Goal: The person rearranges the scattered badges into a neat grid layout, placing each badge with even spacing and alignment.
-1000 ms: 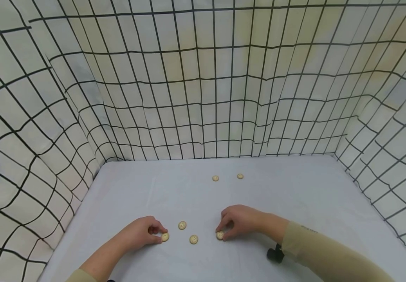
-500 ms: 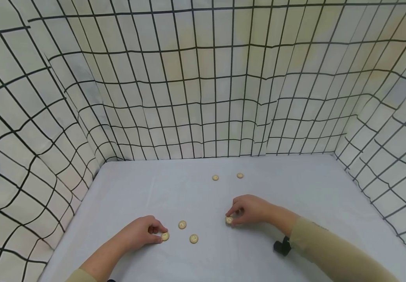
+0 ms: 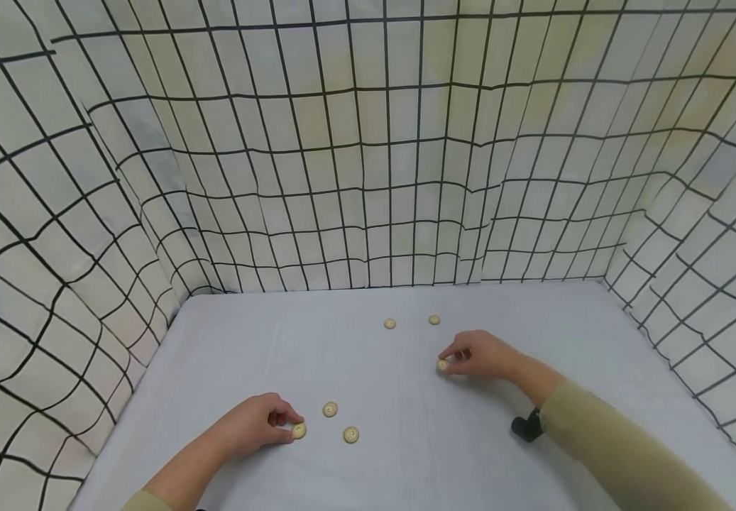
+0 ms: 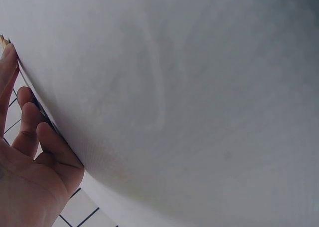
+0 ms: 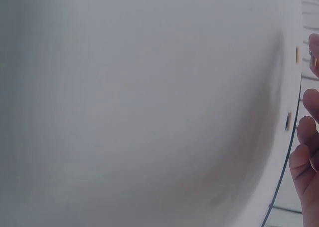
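And here's the right button (image 3: 442, 365), pinched at the tips of the right hand's (image 3: 479, 353) thumb and index finger, out over the right-hand side of the white table (image 3: 246, 348)! The grip is narrow, no wider than the button itself; whether the button touches the surface, I can't tell. Just beyond it lie two more, a far button (image 3: 434, 320) and, beside it to the left, another far button (image 3: 390, 323), apart from each other, both flat on the table.

Over to the left hand (image 3: 262, 420), nearer the person: it has the left button (image 3: 299, 431) by the edge, thumb below, index finger above, the remaining fingers loosely curled in the left wrist view. Just right of it sit a middle button (image 3: 330, 409), slightly farther out, and a near button (image 3: 351, 434), neither in contact with a hand. All six are pale and round.

A black device (image 3: 527, 427) hangs under the right wrist, next to a tan right sleeve (image 3: 629, 443); a left sleeve (image 3: 146, 501) peeks in at the bottom. Round the back and sides stands a pale screen (image 3: 374, 163) crossed by dark lines.
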